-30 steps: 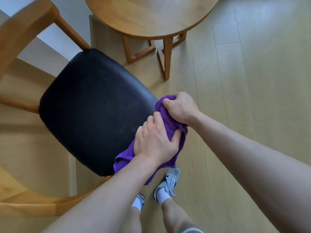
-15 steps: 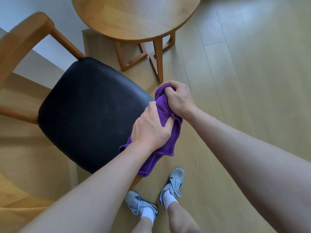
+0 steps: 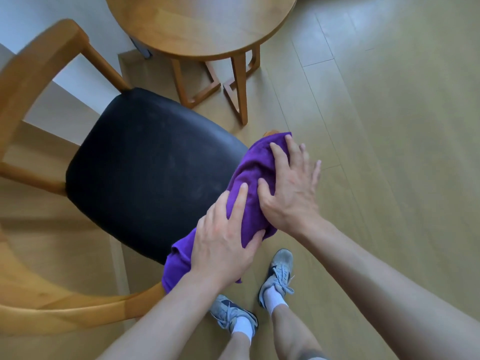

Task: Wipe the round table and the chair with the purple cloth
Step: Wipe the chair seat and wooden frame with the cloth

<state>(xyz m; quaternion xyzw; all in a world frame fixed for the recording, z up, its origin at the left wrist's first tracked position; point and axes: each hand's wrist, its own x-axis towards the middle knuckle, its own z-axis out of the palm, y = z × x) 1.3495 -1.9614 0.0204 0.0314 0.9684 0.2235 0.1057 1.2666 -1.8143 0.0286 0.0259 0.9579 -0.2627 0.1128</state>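
Note:
The purple cloth [image 3: 253,178] is draped over the right front edge of the chair's black seat [image 3: 148,165]. My left hand [image 3: 223,242] grips the cloth's lower part, fingers curled around it. Spread flat, my right hand [image 3: 291,188] presses on the upper part of the cloth. The chair has a curved wooden back and arm frame [image 3: 33,74]. The round wooden table [image 3: 207,24] stands behind the chair at the top of the view.
The table's wooden legs [image 3: 239,81] stand just beyond the seat. My two feet in grey shoes [image 3: 278,276] are on the pale wood floor below the cloth. A white wall [image 3: 39,11] lies at the upper left. Open floor stretches to the right.
My right hand has let go of its bunched grip and now lies flat with spread fingers on the cloth. The cloth has spread along the seat's edge.

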